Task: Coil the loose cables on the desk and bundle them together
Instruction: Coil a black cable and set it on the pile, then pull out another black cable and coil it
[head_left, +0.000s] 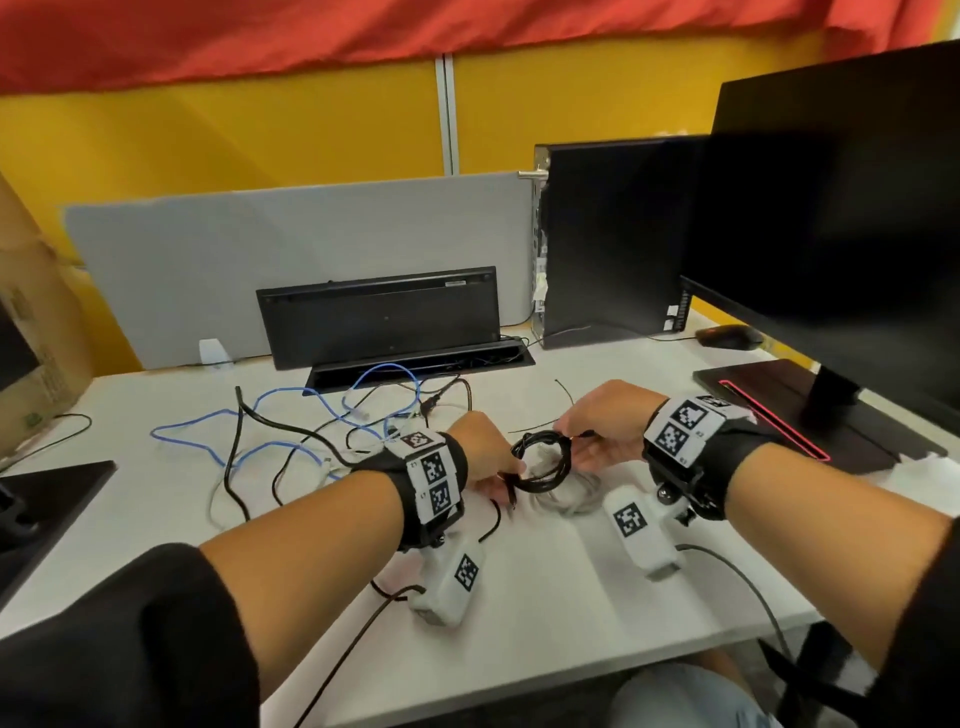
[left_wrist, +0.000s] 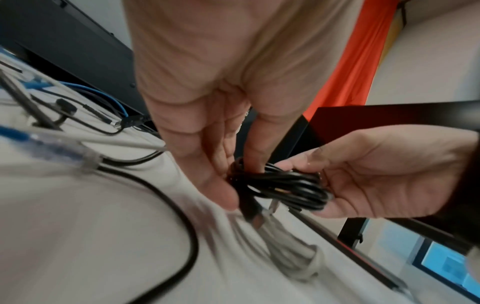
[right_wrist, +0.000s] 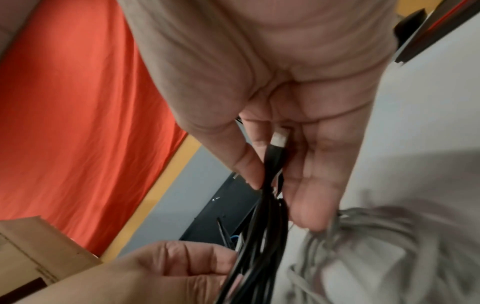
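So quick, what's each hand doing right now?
Left hand: pinches the black cable coil.
Right hand: grips the same coil's other side.

White desk (head_left: 545, 587) carries it all. On it: loose blue cable (head_left: 291, 410) tangled with black cables (head_left: 244, 441) at centre-left, grey coiled cable (head_left: 574, 496) near centre, upright black keyboard (head_left: 379, 312) leaning at the back (underside facing out), black PC tower (head_left: 613, 234), mouse (head_left: 730, 336), monitor base (head_left: 795, 410) at right, cardboard box (head_left: 36, 332) at far left.
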